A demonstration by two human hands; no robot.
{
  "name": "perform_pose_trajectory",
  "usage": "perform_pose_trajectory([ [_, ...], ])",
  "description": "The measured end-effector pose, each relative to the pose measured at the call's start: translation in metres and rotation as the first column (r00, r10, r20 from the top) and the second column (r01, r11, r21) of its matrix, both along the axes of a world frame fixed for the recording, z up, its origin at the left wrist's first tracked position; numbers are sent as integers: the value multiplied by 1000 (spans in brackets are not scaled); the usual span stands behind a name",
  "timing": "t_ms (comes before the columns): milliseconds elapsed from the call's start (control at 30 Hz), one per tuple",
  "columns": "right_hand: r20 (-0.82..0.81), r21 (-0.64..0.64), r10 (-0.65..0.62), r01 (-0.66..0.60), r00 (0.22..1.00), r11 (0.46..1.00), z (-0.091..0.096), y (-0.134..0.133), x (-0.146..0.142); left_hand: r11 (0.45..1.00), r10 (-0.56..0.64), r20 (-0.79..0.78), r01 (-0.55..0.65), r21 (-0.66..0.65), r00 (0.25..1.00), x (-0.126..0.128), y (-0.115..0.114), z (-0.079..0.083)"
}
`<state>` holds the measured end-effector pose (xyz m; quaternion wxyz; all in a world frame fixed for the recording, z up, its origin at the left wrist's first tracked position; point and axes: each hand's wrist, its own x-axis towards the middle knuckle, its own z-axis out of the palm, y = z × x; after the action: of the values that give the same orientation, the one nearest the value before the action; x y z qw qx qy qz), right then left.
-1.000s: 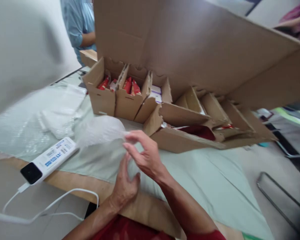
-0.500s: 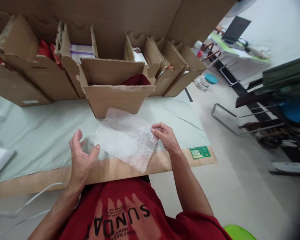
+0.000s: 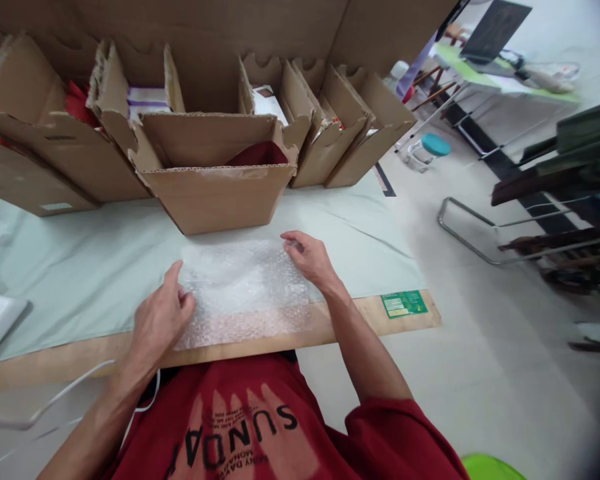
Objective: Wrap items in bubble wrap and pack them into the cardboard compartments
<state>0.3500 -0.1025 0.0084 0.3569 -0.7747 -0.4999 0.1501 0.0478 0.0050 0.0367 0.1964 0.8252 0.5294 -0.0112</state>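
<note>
A clear sheet of bubble wrap (image 3: 245,293) lies flat before me, partly on pale green cloth and partly over the wooden table edge. At its left side is my left hand (image 3: 163,317), its index finger and thumb stretched apart along the sheet's edge; the other fingers are curled and partly hidden. My right hand (image 3: 310,260) pinches the sheet's upper right corner between thumb and fingers. Just beyond the wrap stands an open cardboard box (image 3: 220,197) with dark red material inside.
Several cardboard bins (image 3: 105,160) line the back of the table. A white box-shaped item (image 3: 0,323) sits at the left, near a white cable (image 3: 70,390). A green label (image 3: 404,304) is on the right table edge. On the floor stands a teal-topped stool (image 3: 434,145).
The bubble wrap, crumpled and slanted before, now lies flat and squared to the table edge. My right hand has moved slightly left and up; my left thumb and index finger have come closer together.
</note>
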Motion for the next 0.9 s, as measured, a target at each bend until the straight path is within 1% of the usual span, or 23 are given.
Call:
perform_pose_trajectory([
  [67,140,-28,31,-28,990,999,3,7,-3,999,24,-7,-23,40,1000,-11,1,0],
  [133,280,-40,6,6,960,999,7,7,-11,986,8,63,-18,165,998,-15,2,-4],
  [167,335,-33,-15,28,942,999,9,5,-18,968,-27,110,-2,252,994,-15,0,-7],
  [200,375,-25,-21,32,927,999,10,2,-26,940,-80,148,25,341,986,-12,-3,-10],
  [233,401,-26,5,6,916,1000,11,-2,-37,907,-154,166,72,414,974,-7,-7,-15],
  [267,421,-43,68,-55,905,998,11,-6,-49,873,-241,164,140,467,957,-1,-12,-19],
  [300,434,-75,158,-139,887,987,9,-9,-61,840,-330,144,221,496,933,5,-17,-25],
  [367,447,-162,347,-306,825,938,3,-16,-79,773,-481,68,387,502,874,16,-27,-37],
  [400,449,-203,406,-352,796,914,-1,-20,-83,751,-518,27,440,493,855,19,-30,-43],
  [433,454,-237,431,-360,780,902,-5,-26,-82,739,-529,-5,464,488,849,19,-32,-49],
  [467,466,-259,418,-331,780,907,-9,-32,-77,736,-526,-28,471,486,850,17,-31,-54],
  [500,485,-270,374,-272,790,924,-11,-41,-68,737,-513,-42,465,491,858,13,-30,-58],
  [600,553,-235,170,-43,816,971,-11,-79,-36,734,-482,-44,430,525,875,-6,-24,-62],
  [633,560,-216,135,-14,818,976,-7,-92,-28,728,-491,-37,433,532,871,-12,-23,-61],
  [667,553,-211,141,-26,821,977,-3,-105,-24,721,-511,-30,447,529,859,-19,-23,-58],
  [700,533,-221,186,-77,825,972,3,-117,-24,714,-542,-24,475,514,840,-24,-23,-54],
  [767,473,-265,337,-234,814,936,13,-130,-33,701,-615,-15,555,448,788,-31,-26,-47],
  [833,420,-286,448,-353,789,891,18,-131,-48,694,-665,-8,621,363,747,-35,-29,-40],
  [900,392,-246,467,-399,792,883,15,-123,-60,696,-684,-4,654,296,729,-37,-30,-37],
])
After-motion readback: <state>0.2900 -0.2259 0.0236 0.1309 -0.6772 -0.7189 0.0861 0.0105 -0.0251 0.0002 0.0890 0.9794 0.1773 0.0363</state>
